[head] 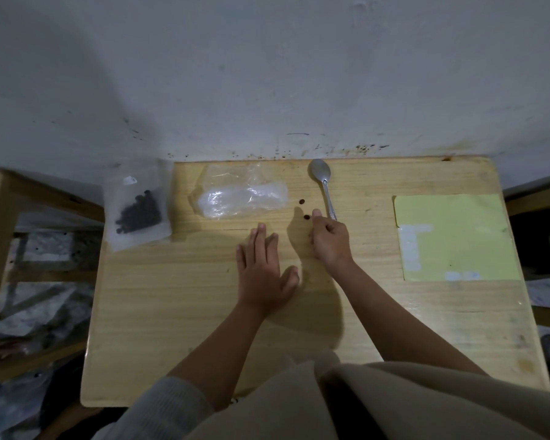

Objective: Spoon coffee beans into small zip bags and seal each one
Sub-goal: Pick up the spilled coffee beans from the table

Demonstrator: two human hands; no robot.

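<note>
Nearest my view I see cream-coloured clothing (346,404) draped over the near edge of the wooden surface (172,312), with both bare forearms reaching out from it. My left hand (262,268) lies flat on the wood, palm down, fingers straight and close together, holding nothing. My right hand (329,238) sits just to its right and a little farther out, its fingers curled in with the thumb stretched forward — whether it pinches anything I cannot tell, since the fingertips are tucked under.

Two loose coffee beans (306,217) lie on the surface right in front of that thumb: one just beside the thumb tip, the other (301,201) a bit farther out. The metal spoon (324,188) lies flat, bowl toward the wall, its handle end running down to the right hand's knuckles; touching or just beside, I cannot say.

A pile of clear empty zip bags (242,198) rests beyond the left hand, apart from its fingertips. Farther left, a zip bag holding a clump of dark beans (138,211) hangs partly over the surface's left edge — well apart from both hands. A pale yellow sheet (458,236) lies flat at the right side.
</note>
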